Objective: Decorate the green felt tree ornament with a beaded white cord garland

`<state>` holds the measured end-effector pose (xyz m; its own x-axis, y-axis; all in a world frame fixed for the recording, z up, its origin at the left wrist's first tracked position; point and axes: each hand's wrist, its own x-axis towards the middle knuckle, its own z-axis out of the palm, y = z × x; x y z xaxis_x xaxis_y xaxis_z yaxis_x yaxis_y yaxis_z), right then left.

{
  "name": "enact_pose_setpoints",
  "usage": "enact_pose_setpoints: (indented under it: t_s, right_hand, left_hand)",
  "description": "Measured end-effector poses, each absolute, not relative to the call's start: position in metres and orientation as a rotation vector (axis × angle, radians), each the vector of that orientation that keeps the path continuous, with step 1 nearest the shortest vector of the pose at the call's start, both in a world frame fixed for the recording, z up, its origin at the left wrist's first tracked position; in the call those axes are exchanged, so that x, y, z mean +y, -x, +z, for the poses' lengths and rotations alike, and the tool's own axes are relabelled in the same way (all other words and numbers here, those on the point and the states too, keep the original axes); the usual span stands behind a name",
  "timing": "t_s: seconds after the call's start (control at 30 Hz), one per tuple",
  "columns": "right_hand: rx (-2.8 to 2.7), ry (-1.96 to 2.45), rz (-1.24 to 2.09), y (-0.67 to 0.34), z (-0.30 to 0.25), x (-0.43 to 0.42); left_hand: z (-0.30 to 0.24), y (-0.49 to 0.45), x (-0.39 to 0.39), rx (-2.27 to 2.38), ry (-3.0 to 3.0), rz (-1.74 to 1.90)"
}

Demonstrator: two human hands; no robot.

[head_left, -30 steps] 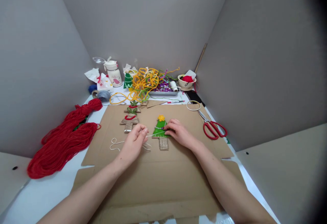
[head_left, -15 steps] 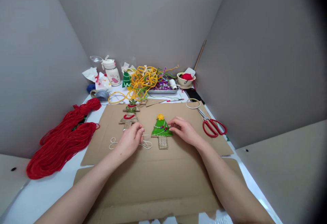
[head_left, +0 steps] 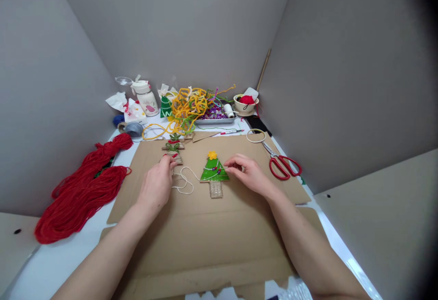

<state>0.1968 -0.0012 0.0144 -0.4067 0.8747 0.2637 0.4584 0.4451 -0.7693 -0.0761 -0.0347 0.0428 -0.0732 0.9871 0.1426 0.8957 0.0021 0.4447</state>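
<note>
Item, centre of the flat brown cardboard sheet (head_left: 205,231): a green triangular tree ornament (head_left: 214,173) lying flat, with a yellow topper, a strand of coloured beads and a twine-wrapped trunk. The right hand (head_left: 249,175) is at its right corner, fingers curled in and thumb and forefinger closed on the edge. A thin white string (head_left: 185,181) leaves the ornament's left side and loops loosely towards the left hand (head_left: 156,184). That hand lies palm down with fingers (head_left: 167,162) bent, their tips on the lower part of a small twine-wrapped tree with red beads (head_left: 173,147); whether they also grip the string cannot be told. Nearby: red-handled scissors (head_left: 284,167) to the right, a heavy red yarn skein (head_left: 85,186) to the left, and a tangle of yellow pipe cleaners (head_left: 187,105) at the back. Risks, as judged: the slack string could snag under the left palm or catch the beads, dragging the ornament askew, and a tug from that side could pull the corner from the light right-hand pinch.
</note>
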Motion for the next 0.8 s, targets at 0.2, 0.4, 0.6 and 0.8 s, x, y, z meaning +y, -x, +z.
enact_pose_setpoints:
  t_s: [0.2,0.4,0.6,0.8]
  right_hand:
    - [-1.907,1.013,0.952,-0.179,0.043,-0.037]
    - [-1.491,0.909,1.365,-0.135,0.029,-0.086]
    - [-1.195,0.959,1.636,-0.122,0.005,-0.092]
    - [-1.194,0.984,1.645,-0.123,-0.004,-0.090]
  left_hand:
    - [0.075,0.058,-0.071,1.659,-1.536,0.992]
    - [0.036,0.017,-0.105,1.186,-1.014,1.210]
    - [0.009,0.005,-0.112,1.102,-0.787,1.281]
    - [0.005,0.004,-0.111,1.055,-0.692,1.247]
